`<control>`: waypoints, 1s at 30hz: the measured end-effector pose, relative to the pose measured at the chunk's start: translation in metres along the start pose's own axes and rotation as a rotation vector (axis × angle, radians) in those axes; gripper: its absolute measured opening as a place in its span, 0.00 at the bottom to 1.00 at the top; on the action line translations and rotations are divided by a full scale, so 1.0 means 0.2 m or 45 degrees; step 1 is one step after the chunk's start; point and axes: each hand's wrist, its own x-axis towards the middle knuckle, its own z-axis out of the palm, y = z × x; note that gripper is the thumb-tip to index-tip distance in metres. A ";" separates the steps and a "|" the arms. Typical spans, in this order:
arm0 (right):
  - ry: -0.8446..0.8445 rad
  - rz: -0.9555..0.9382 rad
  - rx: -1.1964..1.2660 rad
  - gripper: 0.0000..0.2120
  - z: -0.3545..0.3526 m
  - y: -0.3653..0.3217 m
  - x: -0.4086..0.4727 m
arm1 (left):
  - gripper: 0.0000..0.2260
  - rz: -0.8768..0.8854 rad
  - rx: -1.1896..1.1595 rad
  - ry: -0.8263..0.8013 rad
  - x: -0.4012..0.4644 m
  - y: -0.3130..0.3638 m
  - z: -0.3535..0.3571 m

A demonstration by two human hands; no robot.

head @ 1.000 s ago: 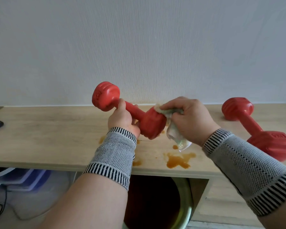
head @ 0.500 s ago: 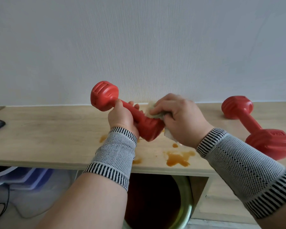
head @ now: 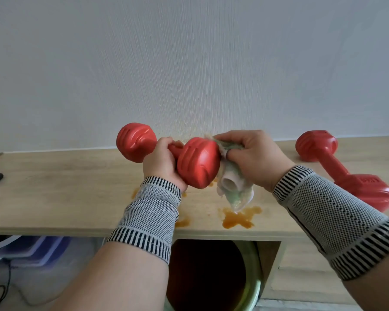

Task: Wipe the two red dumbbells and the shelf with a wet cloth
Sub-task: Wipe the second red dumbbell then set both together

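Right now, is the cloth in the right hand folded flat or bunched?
Bunched: the pale green wet cloth hangs crumpled from the right hand.

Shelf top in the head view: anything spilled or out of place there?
Yes. Orange-brown liquid stains lie on the shelf near its front edge, below the cloth; smaller blots sit by the left wrist. They look unwiped.

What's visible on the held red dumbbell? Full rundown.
The red dumbbell with ribbed, rounded heads looks like glossy moulded plastic or vinyl. It is held above the light wooden shelf, roughly level, its larger-looking head toward the camera. The left hand grips its short handle, hiding most of it. The right hand presses a crumpled pale green-and-white cloth against the near head's right side.
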 end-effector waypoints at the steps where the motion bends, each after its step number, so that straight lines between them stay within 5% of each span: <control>1: 0.007 0.005 -0.009 0.14 -0.01 0.01 0.00 | 0.05 -0.050 -0.054 -0.037 0.01 0.01 0.00; 5: 0.159 -0.081 0.031 0.10 0.00 -0.01 -0.01 | 0.03 -0.186 -0.180 -0.099 0.03 0.04 -0.01; 12: 0.258 -0.371 -0.015 0.13 0.04 -0.09 -0.03 | 0.27 -0.107 0.040 0.054 0.04 0.01 -0.03; 16: 0.194 -0.430 -0.048 0.13 0.05 -0.10 -0.03 | 0.24 -0.052 0.080 0.109 0.02 -0.02 -0.02; 23: 0.144 -0.100 -0.065 0.13 0.04 0.00 -0.01 | 0.18 -0.018 -0.020 0.195 0.00 -0.01 -0.02; 30: 0.203 -0.379 -0.051 0.14 0.04 -0.10 -0.01 | 0.19 -0.283 -0.101 -0.053 -0.02 0.03 0.01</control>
